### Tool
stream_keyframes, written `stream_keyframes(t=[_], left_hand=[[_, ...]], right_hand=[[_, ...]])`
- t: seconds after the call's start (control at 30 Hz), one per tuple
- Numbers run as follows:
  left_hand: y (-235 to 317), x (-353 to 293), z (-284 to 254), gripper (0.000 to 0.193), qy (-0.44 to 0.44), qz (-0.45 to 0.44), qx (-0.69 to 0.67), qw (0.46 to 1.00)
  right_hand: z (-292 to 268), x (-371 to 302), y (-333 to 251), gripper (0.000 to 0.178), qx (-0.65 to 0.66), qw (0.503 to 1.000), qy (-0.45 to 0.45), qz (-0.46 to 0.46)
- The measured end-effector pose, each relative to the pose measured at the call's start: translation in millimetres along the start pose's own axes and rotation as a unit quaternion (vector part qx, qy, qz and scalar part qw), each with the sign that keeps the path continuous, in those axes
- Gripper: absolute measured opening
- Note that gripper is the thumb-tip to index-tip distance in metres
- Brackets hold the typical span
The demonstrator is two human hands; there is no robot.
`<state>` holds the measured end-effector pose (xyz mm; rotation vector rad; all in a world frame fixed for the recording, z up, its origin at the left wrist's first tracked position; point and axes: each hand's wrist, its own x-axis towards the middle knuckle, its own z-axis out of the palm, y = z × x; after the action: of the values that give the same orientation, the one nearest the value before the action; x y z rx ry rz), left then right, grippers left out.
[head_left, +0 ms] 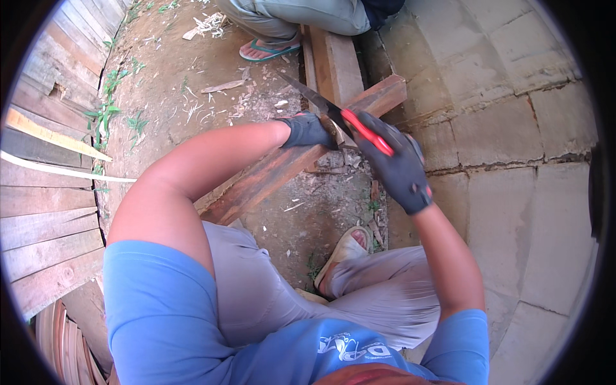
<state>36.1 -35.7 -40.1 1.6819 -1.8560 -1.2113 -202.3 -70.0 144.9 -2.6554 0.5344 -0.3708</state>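
Note:
My right hand (pixel 393 160), in a dark glove, is closed round the red-and-black handle of a hand saw (pixel 309 94). Its long dark blade tapers toward the far left; the teeth are too small to make out. My left hand (pixel 303 130), also gloved, is closed on a short brown piece of wood (pixel 332 130), just left of the saw's handle end. That hand rests against a thick reddish-brown beam (pixel 256 186) lying slantwise before me. Whether the blade touches the wood piece cannot be made out.
Another timber (pixel 343 61) runs away under the slanting beam. A person in grey trousers (pixel 308 14) and a sandal (pixel 269 51) sits over its far end. Wood shavings (pixel 208 25) litter the dirt. A plank wall (pixel 54 186) stands left, a block surface (pixel 500 128) right.

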Motion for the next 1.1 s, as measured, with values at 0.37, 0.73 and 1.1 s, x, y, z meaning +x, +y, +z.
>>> stream_keyframes(t=[0.37, 0.73, 1.1], left_hand=[[47, -27, 7, 0.078, 0.116, -0.184, 0.067, 0.974], [56, -28, 11, 0.078, 0.131, -0.202, 0.073, 0.968], [78, -37, 10, 0.071, 0.174, -0.191, 0.097, 0.961]], right_hand=[[49, 39, 42, 0.046, -0.052, 0.998, 0.021, -0.012], [-62, -16, -13, 0.030, -0.022, 0.994, -0.082, 0.074], [-147, -89, -86, 0.040, -0.012, 0.953, -0.108, 0.281]])
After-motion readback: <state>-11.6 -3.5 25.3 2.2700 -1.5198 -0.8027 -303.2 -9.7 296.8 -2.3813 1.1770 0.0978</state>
